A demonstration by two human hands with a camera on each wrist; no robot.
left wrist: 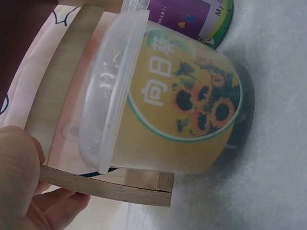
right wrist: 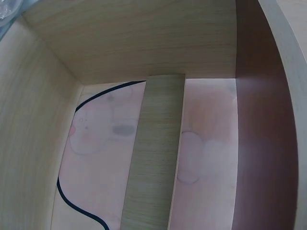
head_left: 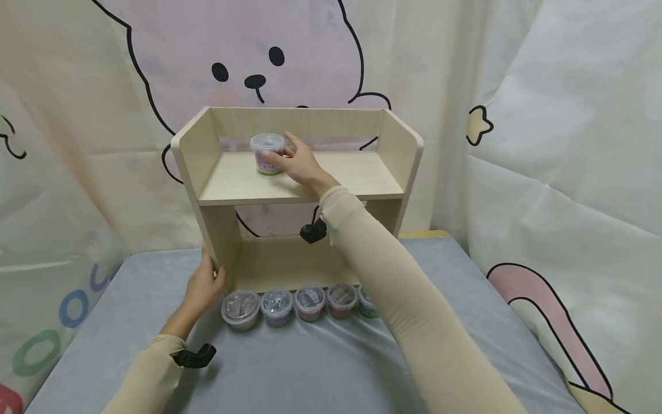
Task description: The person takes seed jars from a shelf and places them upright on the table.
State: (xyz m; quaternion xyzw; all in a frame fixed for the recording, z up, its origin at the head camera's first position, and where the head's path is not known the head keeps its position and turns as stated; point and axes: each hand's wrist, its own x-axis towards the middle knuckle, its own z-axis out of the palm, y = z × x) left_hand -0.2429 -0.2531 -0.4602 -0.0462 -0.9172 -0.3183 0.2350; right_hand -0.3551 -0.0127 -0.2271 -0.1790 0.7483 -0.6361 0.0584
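Observation:
On the upper board of a small wooden shelf unit (head_left: 357,175), towards its left half, stands a clear lidded plastic tub (head_left: 267,153) with a purplish label. My right hand (head_left: 301,165) holds this tub from the right, thumb in front and fingers behind. Lower down, my left hand (head_left: 203,286) grips the front edge of the unit's left side panel. The left wrist view shows those fingers (left wrist: 67,211) on the wooden edge, beside a tub with a sunflower label (left wrist: 163,129). Neither my right hand nor its tub appears in the right wrist view.
Several lidded tubs (head_left: 277,309) stand in a row on the grey-blue table cloth (head_left: 310,368), in front of the unit; my right sleeve partly covers the rightmost. A purple-labelled tub (left wrist: 180,19) neighbours the sunflower one. Printed curtains (head_left: 558,144) hang around the table.

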